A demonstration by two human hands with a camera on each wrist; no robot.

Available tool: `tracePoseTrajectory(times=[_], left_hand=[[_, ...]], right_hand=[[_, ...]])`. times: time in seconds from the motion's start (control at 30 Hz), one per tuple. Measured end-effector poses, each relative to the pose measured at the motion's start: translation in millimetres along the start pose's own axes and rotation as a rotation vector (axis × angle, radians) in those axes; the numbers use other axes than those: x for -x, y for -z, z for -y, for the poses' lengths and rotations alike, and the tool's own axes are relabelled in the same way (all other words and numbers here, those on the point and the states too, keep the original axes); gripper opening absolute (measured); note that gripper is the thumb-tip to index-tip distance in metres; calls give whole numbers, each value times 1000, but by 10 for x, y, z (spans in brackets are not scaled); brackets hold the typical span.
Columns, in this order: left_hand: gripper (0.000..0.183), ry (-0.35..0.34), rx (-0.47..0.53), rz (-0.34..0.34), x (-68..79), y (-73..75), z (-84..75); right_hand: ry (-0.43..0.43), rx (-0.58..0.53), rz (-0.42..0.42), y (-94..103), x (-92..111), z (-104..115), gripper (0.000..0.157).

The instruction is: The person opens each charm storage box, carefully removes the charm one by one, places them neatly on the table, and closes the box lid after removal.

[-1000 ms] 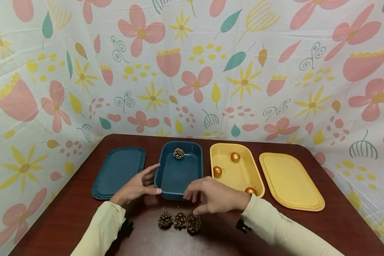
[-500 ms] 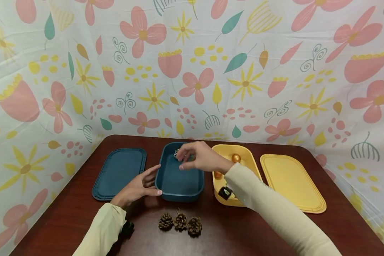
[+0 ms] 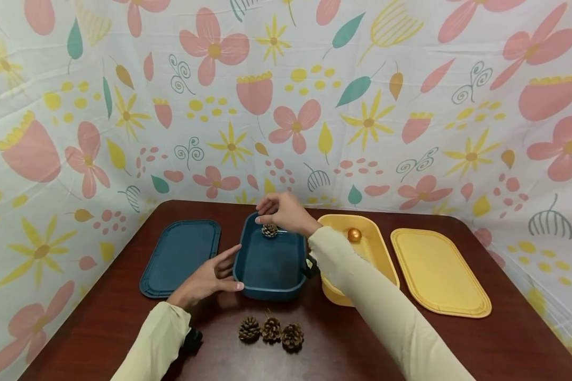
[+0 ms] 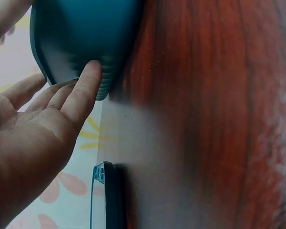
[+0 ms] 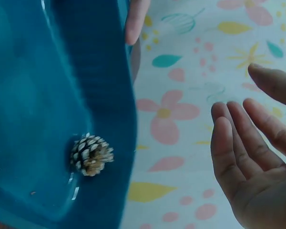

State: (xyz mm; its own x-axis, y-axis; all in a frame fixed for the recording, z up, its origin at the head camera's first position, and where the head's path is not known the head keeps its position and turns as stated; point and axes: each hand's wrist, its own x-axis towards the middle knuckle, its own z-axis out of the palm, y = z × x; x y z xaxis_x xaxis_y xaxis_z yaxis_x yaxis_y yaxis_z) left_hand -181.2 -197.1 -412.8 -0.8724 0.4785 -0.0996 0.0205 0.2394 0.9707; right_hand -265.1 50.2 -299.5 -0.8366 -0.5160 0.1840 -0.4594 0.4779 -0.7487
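Note:
In the head view my left hand (image 3: 205, 280) rests its straight fingers and thumb against the left side of a dark blue box (image 3: 271, 264). The left wrist view shows a fingertip (image 4: 93, 71) on the outer wall of that box. Above the box's far end is my right hand (image 3: 286, 211), its fingers loosely bent with nothing between them. One pinecone (image 5: 91, 155) lies inside the box, near its far wall. Three more pinecones, left (image 3: 250, 329), middle (image 3: 271, 329) and right (image 3: 293, 337), sit in a row on the table in front of the box.
A yellow box (image 3: 386, 254) stands to the right, partly covered by my right sleeve; a gold ball (image 3: 354, 234) shows inside. A blue lid (image 3: 181, 259) lies at the left, a yellow lid (image 3: 440, 272) at the right. Behind the dark red table (image 3: 219, 354) hangs a flowered cloth (image 3: 295, 159).
My right hand has moved from the near right corner of the blue box, across it, to above its far end. The left hand has stayed at the box's left side.

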Motion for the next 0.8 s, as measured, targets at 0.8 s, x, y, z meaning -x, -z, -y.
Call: tracePoseTrajectory(times=[0.8], left_hand=[[98, -2, -17, 1, 0, 15, 12]], right_hand=[[-462, 102, -201, -462, -309, -572, 41]])
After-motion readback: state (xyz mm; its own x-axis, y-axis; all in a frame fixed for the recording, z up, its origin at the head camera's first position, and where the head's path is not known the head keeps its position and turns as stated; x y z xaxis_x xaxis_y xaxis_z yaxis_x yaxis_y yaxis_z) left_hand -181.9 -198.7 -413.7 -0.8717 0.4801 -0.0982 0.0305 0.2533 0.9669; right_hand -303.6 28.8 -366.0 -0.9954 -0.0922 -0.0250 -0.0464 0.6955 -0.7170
